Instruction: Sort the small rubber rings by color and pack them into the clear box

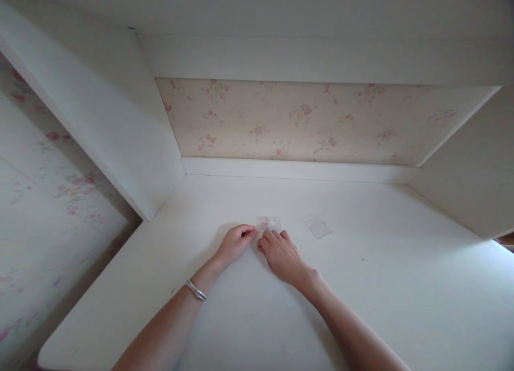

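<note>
White desk (244, 323) seen from above, with a small clear piece (272, 220) lying flat on it, faintly patterned in reddish and pale grey. Left hand (236, 242) at the near left corner of the clear piece, thumb and fingertips drawn together in a pinch; too small to tell whether closed on a thin edge or on nothing. Right hand (283, 256) palm down, just on the near side of the clear piece, fingers loosely curled, tips at its near edge; cannot tell whether gripping or merely resting. Silver bangle (196, 290) around the left wrist, nearer than the clear piece and to its left. Right of the clear piece, apart from it, a second transparent sheet (319, 226) lying askew. Well beyond the clear piece, a flowered wallpaper panel (289, 122) framed in white. Best handling, as a judgement: steady the near edge lightly with the right fingertips to prevent sliding, work slowly at the corner with the left pinch, and avoid creasing such thin-looking material.
</note>
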Available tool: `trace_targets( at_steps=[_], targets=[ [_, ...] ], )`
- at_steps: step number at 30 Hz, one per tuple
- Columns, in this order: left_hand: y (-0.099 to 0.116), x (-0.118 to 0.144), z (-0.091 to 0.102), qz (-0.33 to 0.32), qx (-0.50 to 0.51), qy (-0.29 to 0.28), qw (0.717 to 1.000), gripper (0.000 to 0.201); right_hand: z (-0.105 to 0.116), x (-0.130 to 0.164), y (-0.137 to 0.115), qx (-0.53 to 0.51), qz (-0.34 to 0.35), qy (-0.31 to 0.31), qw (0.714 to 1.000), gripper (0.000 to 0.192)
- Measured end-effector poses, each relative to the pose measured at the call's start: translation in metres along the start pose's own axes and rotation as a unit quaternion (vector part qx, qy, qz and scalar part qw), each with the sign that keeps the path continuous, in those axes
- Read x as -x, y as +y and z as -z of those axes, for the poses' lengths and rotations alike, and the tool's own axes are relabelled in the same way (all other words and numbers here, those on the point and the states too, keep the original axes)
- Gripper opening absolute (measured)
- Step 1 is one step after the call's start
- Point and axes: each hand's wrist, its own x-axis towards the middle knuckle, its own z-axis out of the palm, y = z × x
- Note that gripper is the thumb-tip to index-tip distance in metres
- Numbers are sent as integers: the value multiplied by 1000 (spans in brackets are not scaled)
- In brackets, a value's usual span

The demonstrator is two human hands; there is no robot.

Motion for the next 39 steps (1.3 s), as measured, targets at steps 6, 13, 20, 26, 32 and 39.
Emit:
trace_targets(
  at_steps=[6,13,20,26,32,39],
  targets=[
    [0,0,2,11,-9,-3,1000,33,15,-11,26,-80,-54,32,995,23],
    [-3,0,2,17,-15,3,1000,35,9,-41,55,-130,-136,33,982,25],
    [-8,-1,2,1,-26,0,1000,34,-2,-42,59,-143,-148,46,978,24],
    [-9,0,-1,-27,-88,-12,996,34,-9,-1,63,-207,-169,182,946,23],
    [-3,3,-2,-46,-127,-23,991,31,-3,35,44,-163,-104,126,973,21],
    [-2,4,-2,-63,-144,-24,987,27,-1,34,30,-83,-54,68,993,23]
  ],
)
